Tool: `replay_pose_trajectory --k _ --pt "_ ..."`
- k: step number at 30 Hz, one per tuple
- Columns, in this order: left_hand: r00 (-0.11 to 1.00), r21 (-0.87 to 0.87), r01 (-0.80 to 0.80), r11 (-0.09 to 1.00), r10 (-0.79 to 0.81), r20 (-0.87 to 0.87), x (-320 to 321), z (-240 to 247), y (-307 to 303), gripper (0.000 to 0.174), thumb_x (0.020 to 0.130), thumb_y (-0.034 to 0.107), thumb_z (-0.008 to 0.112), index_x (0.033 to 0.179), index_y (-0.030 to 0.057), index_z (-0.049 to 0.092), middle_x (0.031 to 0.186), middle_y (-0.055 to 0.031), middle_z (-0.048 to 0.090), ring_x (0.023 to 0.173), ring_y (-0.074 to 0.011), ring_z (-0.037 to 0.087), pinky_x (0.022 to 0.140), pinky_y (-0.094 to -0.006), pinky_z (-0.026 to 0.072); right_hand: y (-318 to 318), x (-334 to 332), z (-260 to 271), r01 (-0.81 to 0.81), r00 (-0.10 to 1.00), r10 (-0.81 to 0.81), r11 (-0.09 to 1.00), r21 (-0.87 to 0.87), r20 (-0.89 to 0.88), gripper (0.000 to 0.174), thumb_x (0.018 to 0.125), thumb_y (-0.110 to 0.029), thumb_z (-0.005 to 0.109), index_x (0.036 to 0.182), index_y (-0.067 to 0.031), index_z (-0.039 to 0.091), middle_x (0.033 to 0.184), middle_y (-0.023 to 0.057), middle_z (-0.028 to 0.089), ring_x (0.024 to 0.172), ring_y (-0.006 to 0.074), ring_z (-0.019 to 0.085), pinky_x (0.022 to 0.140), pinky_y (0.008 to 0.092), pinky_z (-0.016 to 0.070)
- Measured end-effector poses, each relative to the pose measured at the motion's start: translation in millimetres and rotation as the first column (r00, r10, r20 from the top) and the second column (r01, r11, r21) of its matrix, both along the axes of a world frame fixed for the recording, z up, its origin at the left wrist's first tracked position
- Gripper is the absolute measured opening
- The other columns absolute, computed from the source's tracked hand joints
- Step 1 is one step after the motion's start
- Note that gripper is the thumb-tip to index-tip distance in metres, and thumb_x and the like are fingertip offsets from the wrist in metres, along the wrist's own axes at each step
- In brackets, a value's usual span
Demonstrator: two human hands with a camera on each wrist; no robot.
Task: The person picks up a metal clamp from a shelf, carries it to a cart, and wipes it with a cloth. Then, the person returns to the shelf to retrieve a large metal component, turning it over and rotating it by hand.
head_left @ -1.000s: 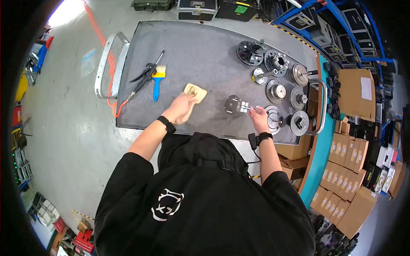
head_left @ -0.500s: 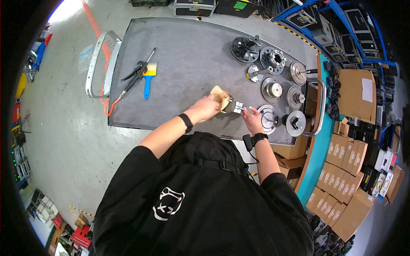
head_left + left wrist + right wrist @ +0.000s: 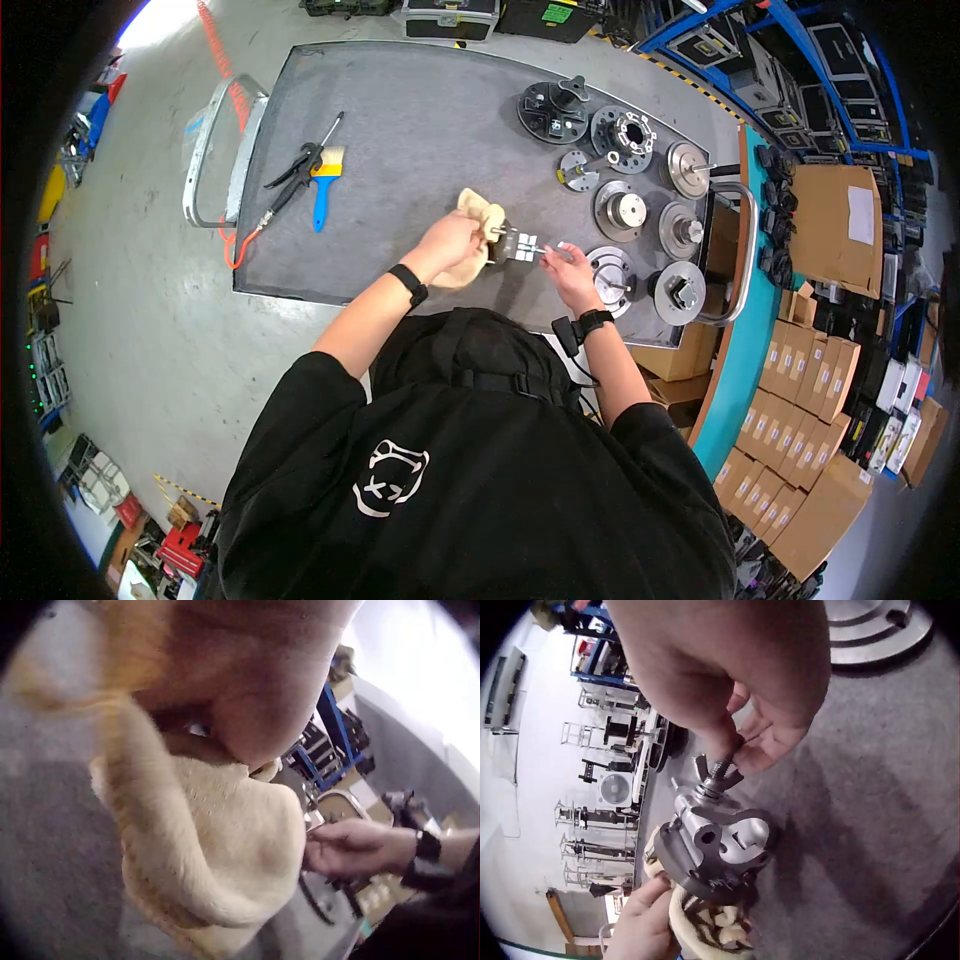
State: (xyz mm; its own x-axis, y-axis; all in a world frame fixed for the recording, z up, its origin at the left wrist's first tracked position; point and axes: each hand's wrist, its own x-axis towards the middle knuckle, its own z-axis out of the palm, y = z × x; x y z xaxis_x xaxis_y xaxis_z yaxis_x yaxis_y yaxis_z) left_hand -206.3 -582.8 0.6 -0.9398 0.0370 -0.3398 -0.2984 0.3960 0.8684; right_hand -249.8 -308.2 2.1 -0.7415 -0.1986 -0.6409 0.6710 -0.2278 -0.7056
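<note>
My right hand (image 3: 570, 275) pinches the threaded bolt end of a small metal clamp (image 3: 724, 844) between thumb and fingers. A wing nut (image 3: 714, 780) sits on that bolt, just below the fingertips in the right wrist view. The clamp's half-round jaws face away from this hand, held over the grey table top. At its other end, my left hand (image 3: 448, 242) grips a soft tan cloth (image 3: 232, 832), bunched against the clamp's dark curved side. Folds of the cloth hang below the left hand and hide part of the clamp.
Several round metal flanges (image 3: 620, 210) stand along the table's right side, one close beside the right hand. To the left lie a blue-handled brush (image 3: 321, 205) and a black air blow gun (image 3: 292, 183) on an orange hose. Metal handles (image 3: 205, 150) rise at both table ends.
My left hand has brought the cloth rightward onto the clamp and its folds have shifted there. My right hand keeps its pinch on the bolt. The head view has turned slightly.
</note>
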Motion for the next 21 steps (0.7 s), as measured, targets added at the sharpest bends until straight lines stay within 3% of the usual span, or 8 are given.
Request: replay_pose_trajectory --k 2,4,8,10,11,15,19,21 --pt "0.986 -0.467 0.166 0.869 -0.148 0.074 -3.3 22.1 -3.7 0.023 0.083 0.015 0.058 0.102 0.0052 0.068 0.094 -0.0199 0.067 0.09 -0.0359 0.063 0.08 -0.0452 0.0502 -7.5 -1.6 12.0 -0.088 0.995 0.087 0.996 -0.021 -0.047 0.032 0.088 0.002 0.065 0.109 -0.0049 0.042 0.097 0.0141 0.065 0.085 0.0201 0.063 0.076 0.0305 0.0538" --pt "0.989 -0.471 0.139 0.871 -0.099 0.11 -6.6 31.1 -4.6 0.027 0.083 0.012 0.057 0.106 0.004 0.067 0.097 -0.0211 0.067 0.093 -0.0363 0.063 0.082 -0.0453 0.05 -10.3 -7.0 9.4 -0.12 0.99 0.12 0.993 0.002 -0.07 0.032 0.088 0.001 0.066 0.108 -0.005 0.042 0.095 0.0129 0.065 0.084 0.0193 0.063 0.076 0.0298 0.0532" --pt "0.921 -0.223 -0.302 0.927 0.224 -0.318 -14.4 0.9 -4.9 0.03 0.086 0.012 0.055 0.113 0.0037 0.066 0.097 -0.0209 0.067 0.093 -0.0346 0.064 0.084 -0.0409 0.0498 -10.2 -14.0 4.2 -0.148 0.987 0.149 0.989 0.018 -0.067 0.03 0.089 0.003 0.063 0.109 -0.0066 0.043 0.104 0.015 0.064 0.091 0.021 0.063 0.083 0.0331 0.0537" --pt "0.991 0.152 -0.054 0.987 0.034 0.13 -12.4 -0.3 -4.2 0.024 0.087 0.008 0.054 0.107 0.0044 0.065 0.09 -0.0169 0.067 0.08 -0.0244 0.064 0.077 -0.0358 0.0497 -8.5 -15.6 4.0 -0.15 0.986 0.15 0.989 0.015 -0.074 0.03 0.089 0.003 0.064 0.109 -0.0066 0.043 0.104 0.0147 0.064 0.09 0.0209 0.063 0.082 0.0328 0.0538" --pt "0.997 0.172 -0.036 0.984 0.023 0.078 -9.3 1.7 -4.6 0.02 0.086 0.01 0.053 0.1 0.0028 0.066 0.084 -0.014 0.066 0.076 -0.0181 0.06 0.074 -0.0342 0.0482 -7.6 -16.0 4.8 -0.166 0.983 0.168 0.986 0.031 -0.071 0.032 0.088 0.001 0.065 0.109 -0.0062 0.043 0.101 0.0137 0.065 0.087 0.0195 0.063 0.078 0.0312 0.0534" --pt "0.915 -0.168 0.403 0.899 -0.393 0.094 -13.3 58.8 -29.0 0.023 0.086 0.02 0.054 0.088 0.0024 0.068 0.081 -0.0163 0.067 0.075 -0.0266 0.063 0.073 -0.0376 0.0484 -12.6 -12.1 14.9 -0.224 0.965 0.227 0.974 0.031 -0.132 0.034 0.087 0.0 0.068 0.108 -0.0055 0.042 0.1 0.0132 0.066 0.086 0.0175 0.063 0.075 0.029 0.0528" --pt "0.993 -0.176 0.025 0.984 -0.045 -0.11 -7.2 62.0 -13.1 0.021 0.085 0.02 0.055 0.086 0.0017 0.065 0.084 -0.0198 0.065 0.081 -0.0358 0.064 0.073 -0.0428 0.0489 -17.3 -12.7 15.3 -0.297 0.934 0.305 0.952 0.074 -0.184 0.034 0.086 0.001 0.068 0.108 -0.0045 0.042 0.101 0.0138 0.066 0.087 0.0171 0.063 0.076 0.0293 0.0532" --pt "0.973 -0.334 0.038 0.942 -0.111 -0.203 -1.3 59.0 -0.8 0.022 0.086 0.023 0.055 0.087 0.004 0.066 0.085 -0.0167 0.065 0.088 -0.0348 0.063 0.076 -0.0434 0.0488 -18.4 -11.9 15.1 -0.322 0.91 0.333 0.943 0.084 -0.249 0.034 0.086 0.001 0.068 0.108 -0.0035 0.043 0.101 0.0141 0.067 0.088 0.0169 0.063 0.075 0.0297 0.0535"
